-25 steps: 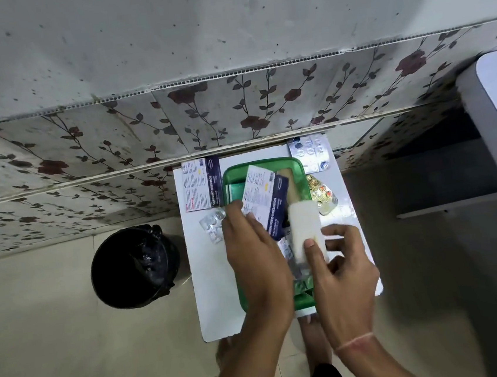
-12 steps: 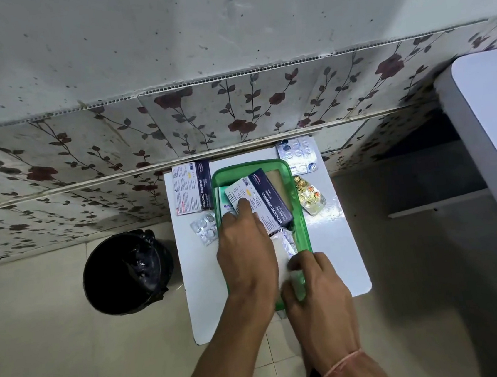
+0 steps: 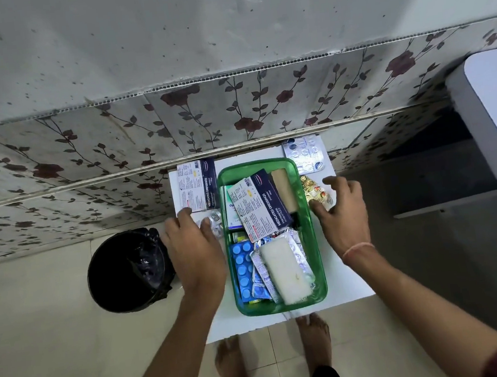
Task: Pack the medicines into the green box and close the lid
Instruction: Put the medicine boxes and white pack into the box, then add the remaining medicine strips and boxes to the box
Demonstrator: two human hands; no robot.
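Observation:
The open green box stands on a small white table. Inside lie a medicated dressings carton, a white gauze roll, a blue tablet strip and silver strips. My left hand rests left of the box, fingers spread over a small silver blister strip. Right of the box, my right hand has its fingers spread over a yellow capsule strip. A second dressings carton and a white-blue blister sheet lie at the table's far edge. No lid is visible.
A black bin with a bag stands on the tiled floor left of the table. The floral wall panel runs right behind the table. A white table edge juts in at the right. My bare feet are below the table.
Both hands have left the box: the left moved out to the silver strip, the right to the yellow capsule strip. The dressings carton and gauze roll now lie in the box.

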